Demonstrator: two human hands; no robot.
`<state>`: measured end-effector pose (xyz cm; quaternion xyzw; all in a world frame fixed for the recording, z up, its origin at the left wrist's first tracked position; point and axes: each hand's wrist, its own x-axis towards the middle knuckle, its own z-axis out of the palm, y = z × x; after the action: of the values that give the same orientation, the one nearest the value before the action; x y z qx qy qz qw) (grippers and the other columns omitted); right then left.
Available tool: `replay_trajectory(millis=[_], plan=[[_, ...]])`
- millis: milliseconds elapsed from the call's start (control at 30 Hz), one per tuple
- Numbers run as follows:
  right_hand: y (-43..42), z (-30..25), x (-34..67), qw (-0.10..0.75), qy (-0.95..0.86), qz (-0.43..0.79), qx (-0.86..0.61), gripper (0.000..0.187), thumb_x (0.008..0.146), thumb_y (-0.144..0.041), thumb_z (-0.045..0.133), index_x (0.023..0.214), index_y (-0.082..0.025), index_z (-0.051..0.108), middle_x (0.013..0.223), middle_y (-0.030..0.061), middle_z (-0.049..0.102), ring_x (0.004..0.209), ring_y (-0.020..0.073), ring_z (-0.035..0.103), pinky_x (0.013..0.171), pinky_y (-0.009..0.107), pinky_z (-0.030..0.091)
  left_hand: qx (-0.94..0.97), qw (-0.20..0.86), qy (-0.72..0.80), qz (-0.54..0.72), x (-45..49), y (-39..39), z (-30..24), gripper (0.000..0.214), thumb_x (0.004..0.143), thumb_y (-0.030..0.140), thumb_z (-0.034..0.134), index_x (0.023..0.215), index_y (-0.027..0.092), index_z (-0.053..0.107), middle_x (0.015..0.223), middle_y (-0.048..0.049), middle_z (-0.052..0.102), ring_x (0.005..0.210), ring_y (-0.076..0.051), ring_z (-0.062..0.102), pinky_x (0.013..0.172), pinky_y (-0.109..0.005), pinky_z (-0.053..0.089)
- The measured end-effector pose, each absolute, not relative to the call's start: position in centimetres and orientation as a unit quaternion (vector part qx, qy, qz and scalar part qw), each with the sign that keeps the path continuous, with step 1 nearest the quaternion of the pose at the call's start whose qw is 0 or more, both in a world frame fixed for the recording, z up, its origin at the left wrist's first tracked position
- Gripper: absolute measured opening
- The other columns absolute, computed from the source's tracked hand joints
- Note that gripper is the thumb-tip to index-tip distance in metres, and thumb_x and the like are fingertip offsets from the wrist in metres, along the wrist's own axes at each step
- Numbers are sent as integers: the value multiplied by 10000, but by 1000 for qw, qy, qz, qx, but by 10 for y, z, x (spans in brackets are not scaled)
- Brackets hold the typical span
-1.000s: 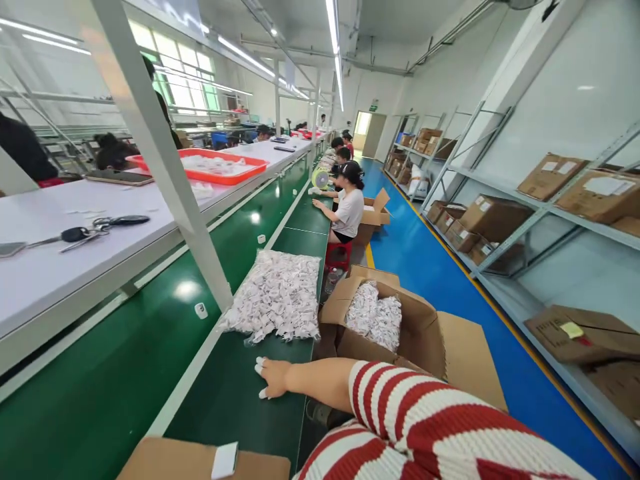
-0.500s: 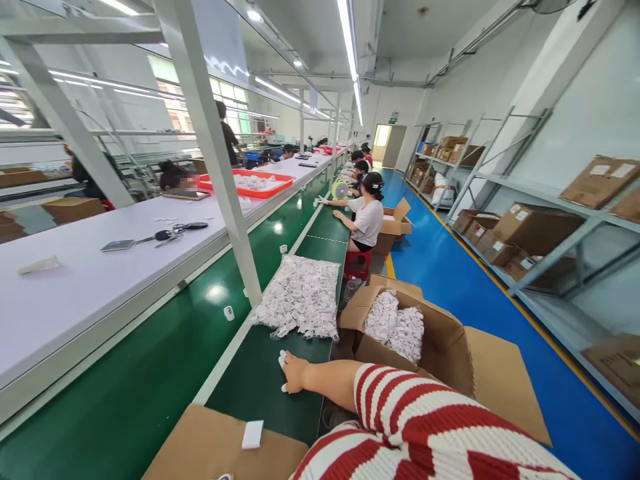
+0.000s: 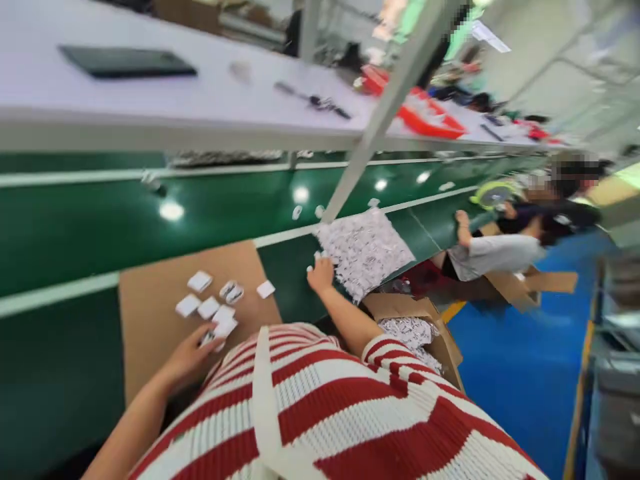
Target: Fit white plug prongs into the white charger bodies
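My left hand (image 3: 193,350) is at the near edge of a flat cardboard sheet (image 3: 145,320). Its thumb and fingers close around a small white piece (image 3: 209,338) with dark parts, partly hidden by the fingers. Just beyond lie several white square pieces (image 3: 188,305) and a rounder white-and-dark piece (image 3: 231,291). My right hand (image 3: 321,272), white covers on its fingertips, is over the green belt beside a clear bag of small white parts (image 3: 367,250). Thumb and fingers are apart there, and I see nothing held, though the picture is blurred.
An open carton (image 3: 400,303) with more bagged white parts stands at the right. A slanted white post (image 3: 370,133) rises behind the bag. On the raised white shelf (image 3: 210,100) are a dark flat object (image 3: 130,61), keys and a red tray (image 3: 430,120). A co-worker (image 3: 493,257) sits farther along.
The view has swung left and down, bringing my left hand and the pieces on the cardboard into sight. My right hand is now closer to the bag of parts.
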<state>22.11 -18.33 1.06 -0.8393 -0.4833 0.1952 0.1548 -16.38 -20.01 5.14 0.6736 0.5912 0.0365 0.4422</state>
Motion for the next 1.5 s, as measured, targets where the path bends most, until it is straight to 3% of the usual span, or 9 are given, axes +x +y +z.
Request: replay_trajectory(millis=[133, 300, 467, 600, 767, 933, 1167, 1333, 1500], plan=[[-180, -13, 250, 127, -497, 201, -834, 487, 897, -177, 517, 1338, 30, 520, 1447, 313, 382, 1424, 442, 266, 1165, 624, 223, 744, 311, 592, 9, -167, -236, 12, 492, 828, 512, 596, 1234, 243, 662, 1261, -104, 682, 1160, -323, 637, 952, -396, 527], [-186, -19, 270, 169, -495, 223, -823, 373, 832, -98, 453, 1169, -80, 611, 1369, 227, 414, 1113, 281, 533, 1033, 459, 411, 779, 207, 592, -13, -163, -222, 8, 437, 843, 380, 635, 1256, 240, 673, 1242, -148, 636, 1200, -362, 562, 1003, -463, 464], [-192, -19, 269, 261, -441, 244, -823, 257, 853, -171, 520, 1103, -137, 570, 1287, 190, 494, 988, 228, 570, 979, 414, 454, 798, 154, 582, -11, -159, -225, 15, 472, 791, 340, 702, 1227, 161, 675, 1408, -214, 496, 1323, -424, 428, 1104, -543, 338], [-203, -19, 259, 343, -384, 314, -797, 325, 851, -310, 625, 1132, -163, 556, 1112, 107, 615, 833, 167, 592, 927, 378, 509, 808, 92, 581, 20, -149, -224, 18, 486, 794, 471, 738, 1118, 114, 670, 1248, -235, 578, 1241, -436, 476, 1067, -564, 359], [-213, -15, 233, 412, -282, 478, -723, 320, 730, -243, 707, 1027, -177, 607, 857, 22, 690, 745, 150, 661, 806, 339, 589, 894, 176, 411, 43, -97, -202, 17, 392, 936, 287, 571, 1297, 149, 634, 1386, -205, 565, 1286, -362, 509, 1094, -498, 399], [-227, 4, 207, 446, -218, 594, -633, 263, 698, -216, 727, 943, -188, 633, 886, 50, 747, 751, 157, 694, 764, 328, 612, 874, 289, 386, 50, -39, -171, 3, 607, 863, 28, 464, 1419, 242, 581, 1598, -133, 394, 1459, -354, 373, 1155, -511, 364], [-248, 28, 189, 462, -162, 708, -509, 511, 572, -271, 897, 1018, -223, 652, 851, -6, 736, 689, 122, 657, 678, 253, 564, 809, 356, 452, 119, -34, -155, -14, 276, 847, 113, 568, 1110, 165, 635, 1248, -180, 606, 1217, -346, 575, 1074, -508, 450], [-244, 24, 179, 441, -208, 673, -556, 489, 501, -311, 934, 884, -195, 652, 825, -18, 704, 628, 77, 572, 608, 223, 481, 725, 429, 498, 205, -29, -184, -33, 371, 874, 269, 634, 1204, 184, 486, 1140, -119, 656, 1020, -252, 671, 944, -423, 546], [-237, 12, 171, 399, -244, 637, -613, 382, 581, -386, 873, 823, -182, 658, 675, -35, 655, 519, 59, 478, 504, 209, 382, 660, 465, 529, 262, -38, -203, -49, 459, 776, 316, 732, 1143, 203, 481, 1135, -76, 645, 1016, -219, 655, 945, -381, 542]])
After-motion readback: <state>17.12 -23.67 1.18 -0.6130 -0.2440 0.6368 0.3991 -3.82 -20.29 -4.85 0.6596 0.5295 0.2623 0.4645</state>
